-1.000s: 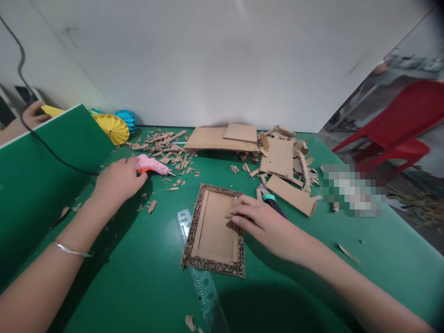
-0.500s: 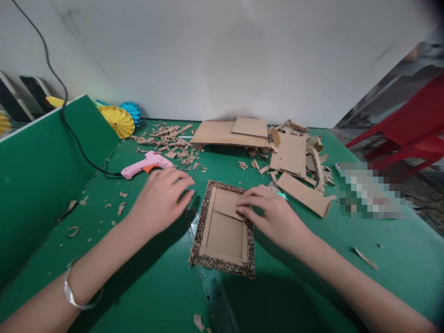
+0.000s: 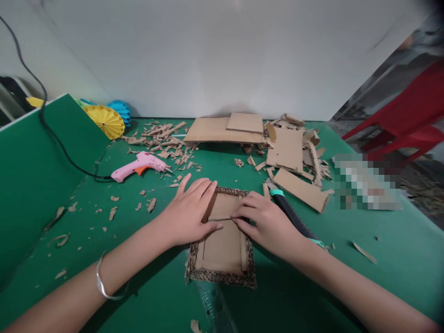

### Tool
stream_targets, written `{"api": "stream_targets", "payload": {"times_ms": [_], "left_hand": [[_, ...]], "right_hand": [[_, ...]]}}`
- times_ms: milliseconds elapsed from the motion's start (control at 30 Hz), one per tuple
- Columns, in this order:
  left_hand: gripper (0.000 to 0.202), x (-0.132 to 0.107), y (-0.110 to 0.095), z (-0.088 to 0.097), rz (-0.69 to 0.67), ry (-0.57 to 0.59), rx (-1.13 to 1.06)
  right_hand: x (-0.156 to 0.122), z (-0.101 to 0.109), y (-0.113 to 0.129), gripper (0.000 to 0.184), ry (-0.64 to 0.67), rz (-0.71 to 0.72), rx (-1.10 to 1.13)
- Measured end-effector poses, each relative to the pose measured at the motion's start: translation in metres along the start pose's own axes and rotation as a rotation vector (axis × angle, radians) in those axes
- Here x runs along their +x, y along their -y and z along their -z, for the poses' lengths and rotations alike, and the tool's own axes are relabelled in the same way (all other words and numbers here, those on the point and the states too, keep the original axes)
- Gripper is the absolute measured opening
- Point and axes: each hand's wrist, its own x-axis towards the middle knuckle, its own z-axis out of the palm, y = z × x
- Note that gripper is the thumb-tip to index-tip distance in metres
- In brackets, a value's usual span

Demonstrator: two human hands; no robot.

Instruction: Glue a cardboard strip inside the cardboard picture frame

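Note:
A shallow cardboard tray (image 3: 225,276) with a thick rim of cut corrugated edges lies on the green table. Across its inside runs a thin cardboard piece (image 3: 224,219), its narrow edge facing me. My right hand (image 3: 268,224) pinches the right end of that piece between thumb and fingers, over the tray's right rim. On the left rim rests my left hand (image 3: 189,212), fingers stretched out and thumb apart, its thumb tip just below the thin piece. That hand covers the piece's left end. Part of a clear ruler (image 3: 215,305) lies under the tray.
A pink glue gun (image 3: 140,165) with a black cord lies left. Cardboard scraps (image 3: 166,136) and larger cardboard sheets (image 3: 211,129) spread along the back. A black and teal utility knife (image 3: 291,215) lies beside my right forearm. A green panel (image 3: 52,134) stands left; a red chair (image 3: 409,111) is right.
My left hand has moved right and down from near the glue gun onto the tray. The thin cardboard piece now lies straighter across, still in my right hand's fingers.

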Motion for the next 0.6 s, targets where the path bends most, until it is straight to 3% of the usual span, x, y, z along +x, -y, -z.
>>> {"api": "stream_targets", "payload": {"times_ms": [133, 300, 600], "left_hand": [[0.067, -0.005, -0.009, 0.003, 0.025, -0.012, 0.027], [0.070, -0.010, -0.015, 0.004, 0.032, -0.017, 0.047], [0.062, -0.011, -0.016, 0.004, 0.039, -0.031, 0.068]], "right_hand": [[-0.001, -0.002, 0.004, 0.017, 0.015, -0.018, 0.029], [-0.005, -0.005, 0.010, 0.017, 0.002, -0.009, 0.007], [-0.013, -0.013, 0.013, 0.021, -0.036, 0.093, -0.176]]}}
